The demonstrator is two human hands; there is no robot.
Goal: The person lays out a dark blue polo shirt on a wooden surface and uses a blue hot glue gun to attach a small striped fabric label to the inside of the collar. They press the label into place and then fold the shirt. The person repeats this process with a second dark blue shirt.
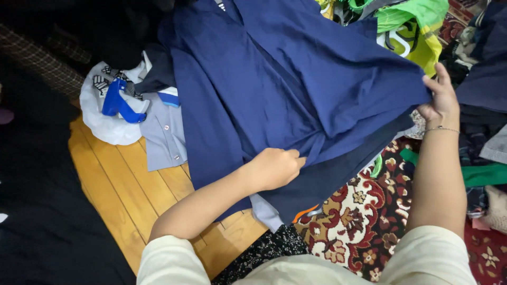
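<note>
Two bare hands work one large navy-blue garment point(296, 79) that lies spread over a heap of clothes; the left hand point(274, 168) is curled nearly shut, its fingertips pinching a fold of the blue cloth near the lower middle, seemingly to pin that part in place; the right hand point(441, 100) is out at the far edge, fingers closed on the cloth's corner with the index partly raised, drawing the fabric taut to that side, which is probably why the cloth runs in a flat, stretched sheet between the two grips. A thin bracelet point(442, 129) sits on the right wrist; both arms come from cream sleeves point(169, 261) at the bottom of the view.

Beneath the blue garment a darker layer point(338, 174) shows along the lower hem, and a pale grey-lilac piece point(264, 211) pokes out under it; whether these belong to the same garment I cannot tell. To the left, on the wooden floor point(116, 184), lies a grey shirt with buttons point(163, 134), touching a white plastic bag point(105, 124) on which a blue hanger point(119, 103) rests. A red patterned rug point(369, 216) covers the floor on the right; bright green cloth point(417, 21) lies at the top right, with a green strip point(483, 174) further down the right edge among dark clothes.
</note>
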